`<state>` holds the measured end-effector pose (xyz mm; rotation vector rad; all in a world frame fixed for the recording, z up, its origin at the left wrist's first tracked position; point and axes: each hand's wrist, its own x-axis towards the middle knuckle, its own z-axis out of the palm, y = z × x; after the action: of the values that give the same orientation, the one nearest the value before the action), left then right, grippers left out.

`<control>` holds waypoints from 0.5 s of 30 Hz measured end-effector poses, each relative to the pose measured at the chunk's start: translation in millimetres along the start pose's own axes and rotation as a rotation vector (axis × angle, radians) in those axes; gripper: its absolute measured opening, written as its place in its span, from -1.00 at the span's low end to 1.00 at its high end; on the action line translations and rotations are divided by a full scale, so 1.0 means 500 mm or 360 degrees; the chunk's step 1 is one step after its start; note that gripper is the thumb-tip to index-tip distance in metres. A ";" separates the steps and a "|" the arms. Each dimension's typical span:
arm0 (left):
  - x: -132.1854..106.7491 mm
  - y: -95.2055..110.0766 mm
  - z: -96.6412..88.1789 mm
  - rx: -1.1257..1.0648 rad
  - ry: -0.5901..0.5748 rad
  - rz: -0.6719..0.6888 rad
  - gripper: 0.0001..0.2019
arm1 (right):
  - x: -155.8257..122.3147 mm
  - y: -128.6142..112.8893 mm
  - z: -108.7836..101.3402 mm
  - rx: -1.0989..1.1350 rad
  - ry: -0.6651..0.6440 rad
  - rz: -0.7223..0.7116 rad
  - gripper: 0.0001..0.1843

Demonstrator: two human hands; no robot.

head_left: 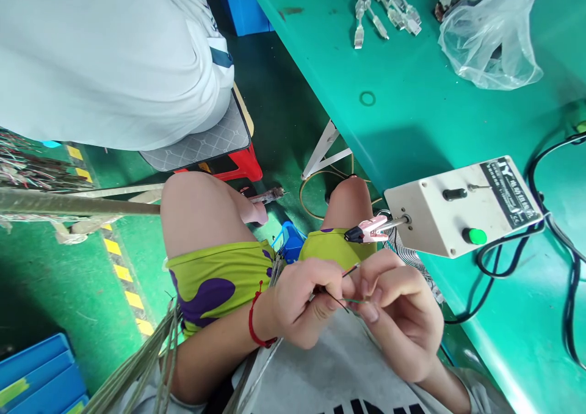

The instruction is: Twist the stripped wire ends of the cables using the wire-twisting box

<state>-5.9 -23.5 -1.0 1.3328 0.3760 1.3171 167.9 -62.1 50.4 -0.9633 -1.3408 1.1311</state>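
My left hand (306, 301), with a red string bracelet at the wrist, is closed around the end of a thin grey cable. Coloured wires (344, 307), among them a green and a black one, stick out from its fingers. My right hand (398, 310) pinches the tip of the green wire between thumb and fingers. Just above both hands, an alligator clip (366, 229) juts from the shaft of a small white machine box (462, 206) with a green button. More grey cables (141, 356) hang over my left forearm and lap.
The green table (320, 47) runs along the right, with clear-sleeved USB cables (389, 5), a plastic bag (494, 41) and black power cords (488, 264). A person in white (114, 60) sits on a padded stool at left. Blue bins (41, 371) stand at lower left.
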 end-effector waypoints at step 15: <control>-0.001 -0.010 0.002 0.0049 -0.0073 0.0062 -0.71 | 0.012 -0.072 -0.004 -0.0148 -0.0042 0.0066 -0.66</control>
<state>-2.7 -22.8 -5.1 1.4002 0.3414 1.3150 171.4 -64.0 86.5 -1.0510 -1.4108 1.1244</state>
